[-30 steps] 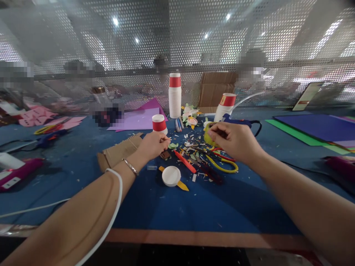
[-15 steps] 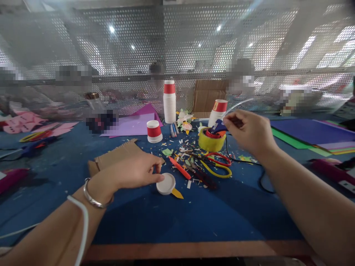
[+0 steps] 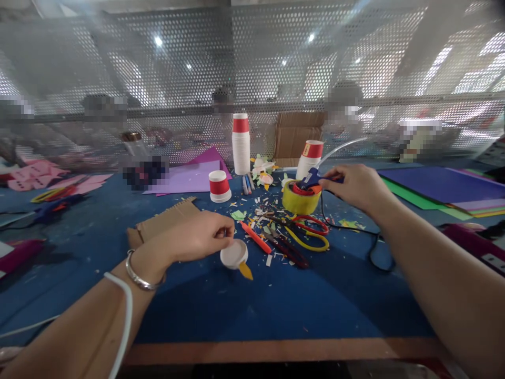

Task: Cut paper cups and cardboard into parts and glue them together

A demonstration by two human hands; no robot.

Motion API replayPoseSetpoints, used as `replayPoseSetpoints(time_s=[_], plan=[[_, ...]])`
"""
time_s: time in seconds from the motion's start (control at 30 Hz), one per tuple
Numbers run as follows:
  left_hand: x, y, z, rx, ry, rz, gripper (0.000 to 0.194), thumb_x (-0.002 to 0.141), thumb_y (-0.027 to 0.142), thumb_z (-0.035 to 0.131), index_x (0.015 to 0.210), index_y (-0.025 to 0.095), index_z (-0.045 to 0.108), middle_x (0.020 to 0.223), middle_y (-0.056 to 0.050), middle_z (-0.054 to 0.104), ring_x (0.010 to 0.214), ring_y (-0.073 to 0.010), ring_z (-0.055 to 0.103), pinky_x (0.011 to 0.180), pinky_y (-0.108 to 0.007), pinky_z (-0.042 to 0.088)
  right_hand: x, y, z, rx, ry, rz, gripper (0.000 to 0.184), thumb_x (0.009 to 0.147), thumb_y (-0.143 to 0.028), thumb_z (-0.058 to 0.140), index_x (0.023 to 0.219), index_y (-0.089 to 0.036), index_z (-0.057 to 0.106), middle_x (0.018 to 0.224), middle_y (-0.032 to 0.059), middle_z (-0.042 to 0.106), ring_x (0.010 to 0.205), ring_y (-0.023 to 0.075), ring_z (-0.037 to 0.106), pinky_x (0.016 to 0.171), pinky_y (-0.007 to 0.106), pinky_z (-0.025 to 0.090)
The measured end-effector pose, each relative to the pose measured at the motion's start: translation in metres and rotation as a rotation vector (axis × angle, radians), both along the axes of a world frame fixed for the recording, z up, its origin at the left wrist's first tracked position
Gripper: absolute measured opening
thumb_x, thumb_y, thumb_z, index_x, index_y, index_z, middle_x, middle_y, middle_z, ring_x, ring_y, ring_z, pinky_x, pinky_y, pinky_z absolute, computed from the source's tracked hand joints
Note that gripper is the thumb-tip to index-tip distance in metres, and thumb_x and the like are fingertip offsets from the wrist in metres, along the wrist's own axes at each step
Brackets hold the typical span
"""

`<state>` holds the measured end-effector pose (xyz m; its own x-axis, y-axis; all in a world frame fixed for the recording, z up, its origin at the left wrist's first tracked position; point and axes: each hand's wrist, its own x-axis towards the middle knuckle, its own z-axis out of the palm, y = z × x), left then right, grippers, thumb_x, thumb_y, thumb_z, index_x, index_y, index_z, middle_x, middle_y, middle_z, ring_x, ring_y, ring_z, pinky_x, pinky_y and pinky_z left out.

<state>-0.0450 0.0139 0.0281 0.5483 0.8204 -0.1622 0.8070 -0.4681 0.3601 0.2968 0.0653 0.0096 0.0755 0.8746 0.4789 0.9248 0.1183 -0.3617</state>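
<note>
We had our left hand (image 3: 193, 234) pinched on the near-left rim of the white cup base (image 3: 234, 257), thumb and forefinger together there. The cup base sat low over the near middle of the worktop (image 3: 236, 316), its open side facing up and its pointed yellow piece (image 3: 245, 270) slanting down to the right. We could not tell whether it touched the surface.

Our right hand (image 3: 357, 184) had its fingers bent round the handle of the blue glue gun (image 3: 311, 178), so that grip was taken too. The gun lay well off from the cup base, farther from us and to the right, its front end at the opening of the yellow tape roll (image 3: 300, 203). Its handle ran rightward, toward our right palm, while the clear glue stick (image 3: 341, 148) rose up and to the right from its body.

Between our two holds lay paper scraps, an orange-red pen (image 3: 256, 238) and scissors (image 3: 311, 242), so the gun was far nearer our right hand than our left.
</note>
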Motion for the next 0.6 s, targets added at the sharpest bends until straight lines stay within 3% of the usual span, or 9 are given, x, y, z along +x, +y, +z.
replayPoseSetpoints(time_s=[0.17, 0.3, 0.4, 0.5, 0.6], plan=[[0.002, 0.0, 0.009, 0.203, -0.099, 0.039, 0.023, 0.093, 0.037, 0.049, 0.09, 0.02, 0.064, 0.074, -0.002, 0.067, 0.062, -0.0155, 0.056, 0.057, -0.028, 0.033, 0.009, 0.004, 0.004, 0.075, 0.082, -0.088, 0.023, 0.076, -0.037, 0.07, 0.09, -0.019, 0.076, 0.077, 0.0068, 0.073, 0.07, 0.0214, 0.064, 0.065, 0.033, 0.043], [0.002, 0.003, 0.006, 0.284, -0.168, 0.058, 0.023, 0.096, 0.036, 0.046, 0.096, 0.02, 0.062, 0.066, -0.001, 0.065, 0.055, -0.0147, 0.058, 0.055, -0.028, 0.035, 0.014, 0.003, 0.005, 0.159, 0.198, -0.13, 0.029, 0.077, -0.039, 0.072, 0.097, -0.018, 0.076, 0.067, 0.0036, 0.07, 0.064, 0.0195, 0.064, 0.062, 0.032, 0.044], [0.001, 0.005, -0.002, 0.254, -0.26, 0.089, 0.025, 0.098, 0.04, 0.044, 0.102, 0.021, 0.059, 0.064, -0.001, 0.068, 0.05, -0.0139, 0.062, 0.054, -0.027, 0.04, 0.009, 0.002, 0.007, 0.314, 0.431, -0.1, 0.027, 0.073, -0.033, 0.075, 0.096, -0.017, 0.075, 0.065, 0.0021, 0.066, 0.059, 0.0168, 0.062, 0.058, 0.03, 0.044], [0.003, 0.007, -0.01, 0.128, -0.527, 0.131, 0.024, 0.097, 0.045, 0.048, 0.103, 0.023, 0.055, 0.074, -0.003, 0.072, 0.056, -0.0161, 0.069, 0.055, -0.027, 0.048, -0.001, 0.0, 0.011, 0.486, 0.833, 0.0, 0.024, 0.071, -0.024, 0.075, 0.093, -0.014, 0.072, 0.071, 0.0018, 0.066, 0.052, 0.0114, 0.059, 0.056, 0.029, 0.046], [0.008, 0.01, -0.015, -0.069, -0.874, 0.177, 0.026, 0.092, 0.048, 0.057, 0.1, 0.023, 0.05, 0.081, -0.005, 0.073, 0.062, -0.0203, 0.073, 0.055, -0.029, 0.055, -0.006, 0.0, 0.012, 0.435, 1.013, 0.108, 0.015, 0.075, -0.025, 0.073, 0.085, -0.015, 0.067, 0.072, 0.0013, 0.063, 0.052, 0.0094, 0.056, 0.056, 0.03, 0.048]])
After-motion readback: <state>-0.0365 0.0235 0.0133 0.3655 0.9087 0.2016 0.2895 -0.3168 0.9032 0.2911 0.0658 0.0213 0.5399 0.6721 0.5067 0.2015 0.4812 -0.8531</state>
